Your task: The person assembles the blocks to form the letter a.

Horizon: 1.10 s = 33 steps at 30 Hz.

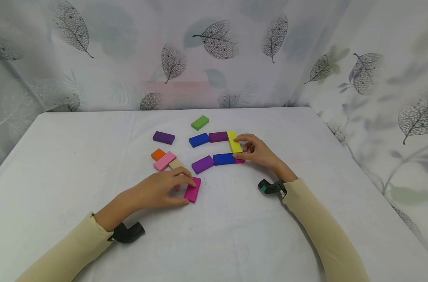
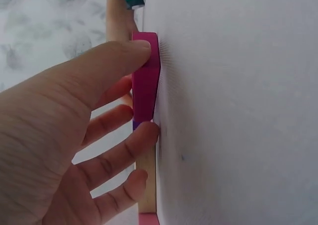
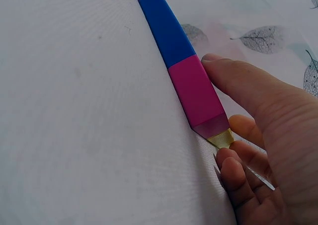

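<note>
My left hand (image 1: 157, 190) grips a magenta block (image 1: 192, 190), with the thumb at its near end and a fingertip toward its far end. The left wrist view shows the thumb resting on this magenta block (image 2: 145, 81). My right hand (image 1: 257, 150) touches the right end of a bent row of blocks. Its index finger lies on a yellow block (image 1: 233, 141), and its thumb lies at a second magenta block (image 1: 240, 161). In the right wrist view, this magenta block (image 3: 198, 93) abuts a blue block (image 3: 167, 29); the other fingers bend near the yellow end.
Beside the near blue block is a purple block (image 1: 203, 164). Another blue block (image 1: 199, 140) and a plum block (image 1: 218, 136) form the row's far side. Orange (image 1: 158, 154), pink (image 1: 164, 161) and beige (image 1: 177, 163) blocks adjoin at left. Dark purple (image 1: 163, 137) and green (image 1: 200, 122) blocks lie farther back.
</note>
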### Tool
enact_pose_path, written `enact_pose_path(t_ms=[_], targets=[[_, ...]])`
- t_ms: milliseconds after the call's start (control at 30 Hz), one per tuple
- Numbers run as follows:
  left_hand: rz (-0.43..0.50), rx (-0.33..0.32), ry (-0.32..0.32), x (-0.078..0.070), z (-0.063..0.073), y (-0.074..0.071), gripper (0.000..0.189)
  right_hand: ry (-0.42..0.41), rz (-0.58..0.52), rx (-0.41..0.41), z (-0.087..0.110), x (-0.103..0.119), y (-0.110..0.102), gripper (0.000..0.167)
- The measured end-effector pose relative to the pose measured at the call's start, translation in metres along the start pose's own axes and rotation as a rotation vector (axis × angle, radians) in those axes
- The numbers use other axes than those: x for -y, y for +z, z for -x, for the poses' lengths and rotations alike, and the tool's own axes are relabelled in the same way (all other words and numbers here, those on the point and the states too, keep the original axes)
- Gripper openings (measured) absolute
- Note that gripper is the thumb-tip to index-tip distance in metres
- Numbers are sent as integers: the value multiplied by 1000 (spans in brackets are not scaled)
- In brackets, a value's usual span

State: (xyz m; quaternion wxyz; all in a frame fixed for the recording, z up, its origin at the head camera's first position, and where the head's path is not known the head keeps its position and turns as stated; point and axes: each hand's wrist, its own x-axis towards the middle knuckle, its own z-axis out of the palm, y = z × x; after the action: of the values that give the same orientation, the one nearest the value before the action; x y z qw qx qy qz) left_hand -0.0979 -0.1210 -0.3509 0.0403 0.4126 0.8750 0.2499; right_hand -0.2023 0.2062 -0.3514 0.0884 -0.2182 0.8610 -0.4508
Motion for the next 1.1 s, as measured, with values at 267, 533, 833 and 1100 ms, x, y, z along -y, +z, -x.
enact_pose_path(t_ms=[267,533,833,1100], targets=[[-58,-58,-43,-1,0,1,40,1,-1,-9,-12,-32,2,52],[-105,-63,-110,-5,-2,2,42,-3,2,-8,-11,-32,1,51],[-100,-59,-115,-4,-3,4,41,16,4,-10,-11,-30,2,53],[-103,-52,-122,-4,-2,2,40,10,1,-7,-12,-33,1,50]])
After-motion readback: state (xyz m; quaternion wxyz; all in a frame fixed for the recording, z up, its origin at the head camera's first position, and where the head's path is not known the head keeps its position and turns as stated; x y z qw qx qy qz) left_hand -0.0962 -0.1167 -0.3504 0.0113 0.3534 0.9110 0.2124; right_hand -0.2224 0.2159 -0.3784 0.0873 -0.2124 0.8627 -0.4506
